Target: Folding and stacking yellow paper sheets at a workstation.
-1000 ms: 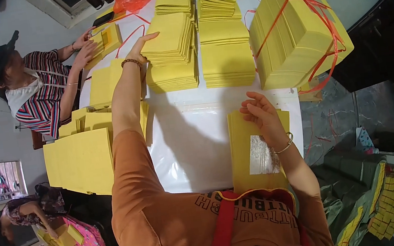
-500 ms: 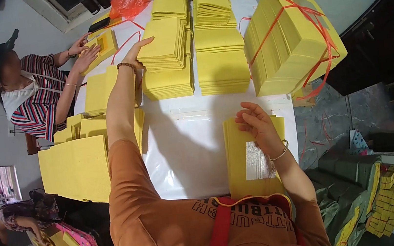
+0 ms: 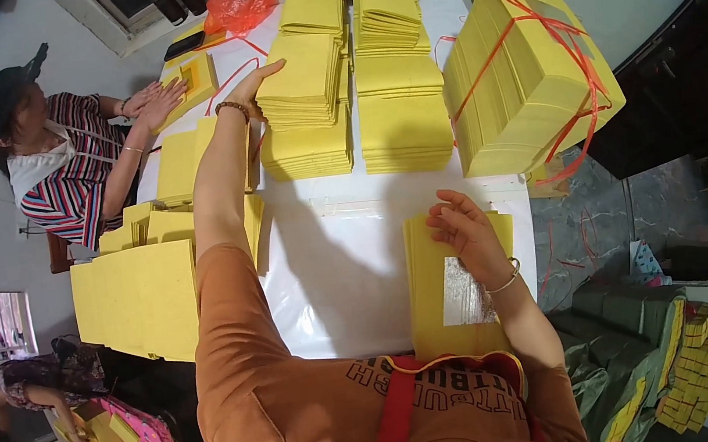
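Note:
My left hand (image 3: 250,94) reaches forward and rests against the left side of a stack of folded yellow paper pieces (image 3: 295,82). One finger stretches along the stack's top edge; the other fingers are partly hidden beside it. My right hand (image 3: 466,229) hovers empty, its fingers loosely bent and apart. Below it lies a pile of flat yellow paper pieces (image 3: 430,300), with a shiny silver patch (image 3: 467,289) on top. A second row of folded yellow stacks (image 3: 405,131) stands to the right of the one I touch.
A big yellow bundle tied with red string (image 3: 501,84) stands at the right. Upright yellow sheets (image 3: 138,300) fill the table's left side. At far left a co-worker (image 3: 69,168) presses both hands on a yellow piece; another person (image 3: 39,388) handles yellow boxes. A red plastic bag (image 3: 243,0) lies at the back.
The co-worker's two hands have come closer together on the yellow piece. The whole view has shifted slightly; my own hands keep nearly the same places.

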Available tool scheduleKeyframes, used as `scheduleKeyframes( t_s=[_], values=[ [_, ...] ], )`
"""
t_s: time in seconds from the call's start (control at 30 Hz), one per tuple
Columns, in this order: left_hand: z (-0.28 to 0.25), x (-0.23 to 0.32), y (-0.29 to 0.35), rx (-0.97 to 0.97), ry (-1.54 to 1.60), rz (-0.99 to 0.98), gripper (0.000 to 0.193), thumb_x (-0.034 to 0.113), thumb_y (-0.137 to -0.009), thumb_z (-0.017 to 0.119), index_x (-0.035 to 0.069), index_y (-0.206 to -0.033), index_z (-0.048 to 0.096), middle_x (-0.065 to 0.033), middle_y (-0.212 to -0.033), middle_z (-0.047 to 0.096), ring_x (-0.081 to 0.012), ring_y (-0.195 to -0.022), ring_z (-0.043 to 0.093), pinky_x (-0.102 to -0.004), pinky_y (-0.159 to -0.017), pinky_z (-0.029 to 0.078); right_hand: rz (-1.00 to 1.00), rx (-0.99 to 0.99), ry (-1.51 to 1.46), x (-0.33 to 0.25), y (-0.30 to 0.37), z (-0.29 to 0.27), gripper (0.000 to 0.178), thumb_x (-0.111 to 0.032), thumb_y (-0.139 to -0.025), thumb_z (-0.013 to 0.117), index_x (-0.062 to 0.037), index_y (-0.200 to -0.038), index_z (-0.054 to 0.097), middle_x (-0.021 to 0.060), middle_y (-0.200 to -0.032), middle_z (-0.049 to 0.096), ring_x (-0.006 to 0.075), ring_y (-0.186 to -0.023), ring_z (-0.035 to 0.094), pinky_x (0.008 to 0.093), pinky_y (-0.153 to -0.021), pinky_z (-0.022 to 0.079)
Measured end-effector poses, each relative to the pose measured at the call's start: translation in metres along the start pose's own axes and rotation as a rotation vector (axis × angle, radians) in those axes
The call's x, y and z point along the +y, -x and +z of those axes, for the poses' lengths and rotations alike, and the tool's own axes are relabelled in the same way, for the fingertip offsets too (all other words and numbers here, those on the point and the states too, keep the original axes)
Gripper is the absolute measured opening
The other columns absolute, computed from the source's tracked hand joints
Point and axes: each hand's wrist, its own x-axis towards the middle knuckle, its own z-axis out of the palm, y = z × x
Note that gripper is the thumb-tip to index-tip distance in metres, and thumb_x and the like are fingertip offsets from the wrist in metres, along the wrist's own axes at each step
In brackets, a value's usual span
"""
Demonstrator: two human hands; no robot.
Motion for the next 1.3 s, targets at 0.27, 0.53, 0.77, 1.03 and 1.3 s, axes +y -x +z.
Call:
scheduleKeyframes(
  t_s=[0.27,0.53,0.77,1.03,1.3],
  values=[
    [-0.004,0.007,0.012,0.039,-0.109,-0.069,0.083,0.066,-0.067,0.063,0.014,-0.13,0.045,-0.0158,-0.135,0.039,-0.0395,-0.12,0.037,-0.0617,-0.092,0.027,0.036,-0.086,-0.176,-0.006,0.009,-0.01,0.03,-0.016,-0.09,0.053,-0.0101,-0.119,0.048,0.0036,-0.104,0.059,0.0158,-0.095,0.059,0.03,-0.078,0.047],
    [0.007,0.02,0.032,0.363,-0.438,0.204,0.094,0.062,-0.069,0.062,0.019,-0.143,0.022,-0.0204,-0.145,0.022,-0.0408,-0.13,0.025,-0.0594,-0.096,0.025,0.023,-0.109,-0.229,-0.01,0.022,-0.023,0.031,-0.019,-0.093,0.049,-0.011,-0.123,0.045,0.0031,-0.105,0.059,0.0162,-0.097,0.058,0.0316,-0.078,0.049],
    [-0.001,-0.024,-0.005,0.543,-0.979,0.851,0.054,0.038,-0.078,0.059,0.01,-0.124,0.052,-0.0231,-0.129,0.043,-0.0358,-0.12,0.042,-0.0365,-0.1,0.035,0.0,-0.139,-0.242,-0.009,0.032,-0.029,0.032,-0.02,-0.093,0.048,-0.0111,-0.123,0.045,0.0031,-0.104,0.059,0.0163,-0.097,0.058,0.0318,-0.078,0.048],
    [0.0,-0.042,-0.019,0.534,-1.01,0.64,0.052,0.032,-0.078,0.055,0.01,-0.124,0.051,-0.0231,-0.124,0.046,-0.0358,-0.115,0.046,-0.0392,-0.098,0.037,-0.025,-0.097,-0.281,-0.016,0.051,-0.039,0.032,-0.022,-0.093,0.049,-0.0116,-0.123,0.045,0.0024,-0.103,0.06,0.0157,-0.096,0.057,0.0321,-0.077,0.047],
    [0.048,-0.021,0.025,0.772,-1.079,0.567,0.049,0.029,-0.075,0.06,0.018,-0.123,0.054,-0.0171,-0.132,0.042,-0.0341,-0.121,0.04,-0.0485,-0.098,0.033,-0.111,-0.039,-0.268,-0.019,0.071,-0.061,0.031,-0.022,-0.092,0.05,-0.0116,-0.121,0.047,0.0011,-0.101,0.059,0.0144,-0.095,0.057,0.0311,-0.076,0.046]
  ],
)
